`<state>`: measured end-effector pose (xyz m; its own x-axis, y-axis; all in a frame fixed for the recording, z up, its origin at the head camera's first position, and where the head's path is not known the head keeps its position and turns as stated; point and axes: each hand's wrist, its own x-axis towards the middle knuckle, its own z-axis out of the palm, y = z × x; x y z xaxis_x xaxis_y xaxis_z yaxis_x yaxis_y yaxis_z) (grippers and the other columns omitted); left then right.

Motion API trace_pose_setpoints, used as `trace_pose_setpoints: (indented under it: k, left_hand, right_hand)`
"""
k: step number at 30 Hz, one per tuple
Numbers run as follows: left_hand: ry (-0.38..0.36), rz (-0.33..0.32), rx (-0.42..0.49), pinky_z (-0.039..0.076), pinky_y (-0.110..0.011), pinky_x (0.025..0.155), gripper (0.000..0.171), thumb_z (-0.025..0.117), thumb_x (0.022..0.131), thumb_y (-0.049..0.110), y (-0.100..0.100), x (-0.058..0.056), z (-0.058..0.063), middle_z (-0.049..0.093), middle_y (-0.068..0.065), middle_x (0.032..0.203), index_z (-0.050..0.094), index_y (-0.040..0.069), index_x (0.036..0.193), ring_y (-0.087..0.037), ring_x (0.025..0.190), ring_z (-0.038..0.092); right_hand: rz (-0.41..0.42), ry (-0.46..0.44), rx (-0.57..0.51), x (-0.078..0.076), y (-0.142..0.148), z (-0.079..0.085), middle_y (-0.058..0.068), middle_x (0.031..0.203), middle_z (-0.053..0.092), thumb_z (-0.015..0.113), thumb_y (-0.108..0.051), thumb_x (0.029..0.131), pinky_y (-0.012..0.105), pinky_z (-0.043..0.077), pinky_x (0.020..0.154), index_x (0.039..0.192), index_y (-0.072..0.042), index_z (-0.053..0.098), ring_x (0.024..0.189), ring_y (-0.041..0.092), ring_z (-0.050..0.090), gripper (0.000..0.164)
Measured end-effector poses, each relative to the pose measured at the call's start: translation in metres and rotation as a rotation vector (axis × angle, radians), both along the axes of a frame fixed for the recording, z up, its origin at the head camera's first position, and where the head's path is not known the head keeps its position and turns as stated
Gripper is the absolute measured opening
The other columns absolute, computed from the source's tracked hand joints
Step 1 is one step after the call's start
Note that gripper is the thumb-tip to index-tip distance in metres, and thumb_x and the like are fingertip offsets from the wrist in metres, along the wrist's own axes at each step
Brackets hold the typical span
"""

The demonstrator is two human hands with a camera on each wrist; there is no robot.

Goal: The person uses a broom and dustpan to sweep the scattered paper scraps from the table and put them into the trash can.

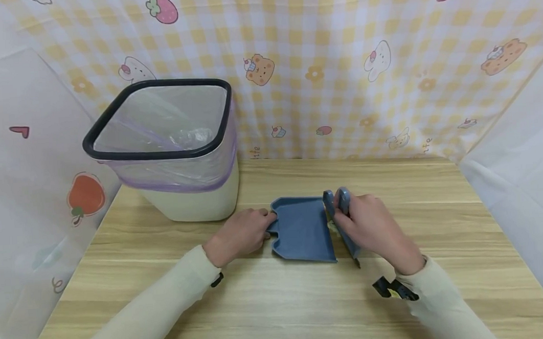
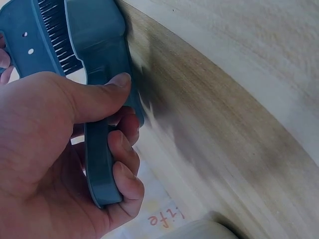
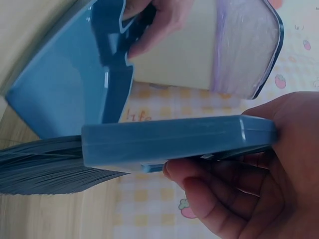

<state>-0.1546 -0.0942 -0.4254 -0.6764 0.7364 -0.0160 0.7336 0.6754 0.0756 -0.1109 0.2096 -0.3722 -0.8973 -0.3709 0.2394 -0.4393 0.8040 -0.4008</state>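
A blue-grey dustpan (image 1: 304,230) lies on the wooden table, its open edge facing right. My left hand (image 1: 243,234) grips its handle (image 2: 99,164), thumb on top and fingers curled round. At that open edge stands a matching hand brush (image 1: 349,239), held by my right hand (image 1: 377,224) around its handle. Dark bristles (image 3: 55,167) point down beside the pan's edge in the right wrist view. Between brush and pan shows a small yellowish-green bit (image 1: 333,226), partly hidden and too small to identify.
A cream trash bin (image 1: 195,207) with a black rim and a clear, purple-edged liner stands at the back left, close to my left hand. Behind the table (image 1: 279,312) hangs a yellow checked cloth (image 1: 323,95). White cloth (image 1: 530,176) borders the right side.
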Motion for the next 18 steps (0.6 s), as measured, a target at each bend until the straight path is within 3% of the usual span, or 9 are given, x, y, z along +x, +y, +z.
trace_pose_setpoints:
  k: [8, 18]
  left_hand:
    - [0.011, -0.006, 0.002, 0.062, -0.043, 0.073, 0.022, 0.073, 0.103, 0.007, 0.0, -0.001, -0.001, 0.072, -0.01, 0.099, 0.073, 0.004, 0.124, -0.028, 0.083, 0.074]
    - [-0.031, 0.018, 0.006, 0.062, -0.045, 0.076, 0.024, 0.072, 0.102, 0.005, 0.0, -0.001, 0.0, 0.073, -0.011, 0.103, 0.073, 0.004, 0.126, -0.03, 0.088, 0.075]
  right_hand:
    - [0.018, -0.005, -0.048, -0.002, -0.01, -0.001, -0.004, 0.064, 0.053, 0.063, -0.004, 0.102, 0.034, 0.045, 0.054, 0.097, -0.011, 0.065, 0.054, 0.012, 0.05, 0.009]
    - [0.05, 0.006, -0.096, -0.006, -0.02, -0.003, -0.007, 0.062, 0.053, 0.063, -0.006, 0.103, 0.033, 0.045, 0.054, 0.105, -0.007, 0.07, 0.053, 0.009, 0.049, 0.007]
